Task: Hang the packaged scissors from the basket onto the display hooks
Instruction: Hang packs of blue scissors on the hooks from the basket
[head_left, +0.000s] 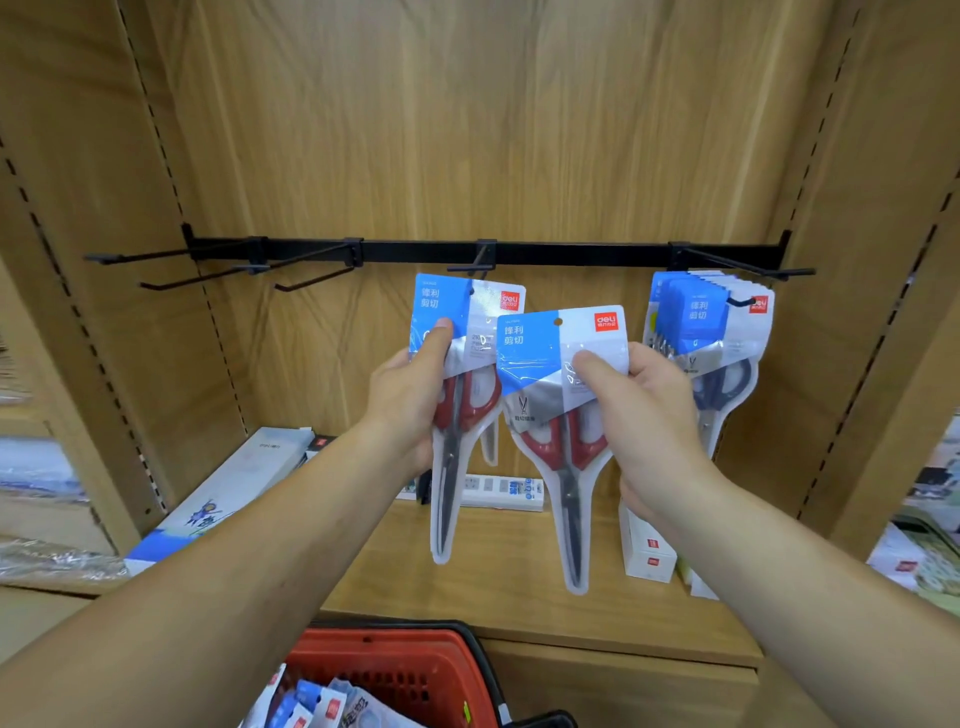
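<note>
Red-handled scissors, two packs, both in the hands. The left hand (410, 395) grips the left pack (457, 415), thumb on the front and fingers curled behind. Its blue header is right up at the middle hook (470, 267), 12 o'clock of the hand. Cannot tell whether the hang hole is on the prong.

The right hand (649, 415) pinches the right pack (561, 389) the same way. This one sits lower, overlapping the first at its 4 o'clock, with its hole visibly free of any hook.

Outward: at 3 o'clock, a hung stack (711, 332) of dark-handled packs fills the right-hand hook. At 9 to 10 o'clock, the empty hooks (208, 265) on the black rail (571, 253) carry nothing. At 6 o'clock, the red basket (395, 670) holds more packs (322, 701), count unclear.

Progress (judgement): partway. One hook is stocked and the middle one is in hand. Left to do: the right pack, the basket's contents and the empty hooks.
</note>
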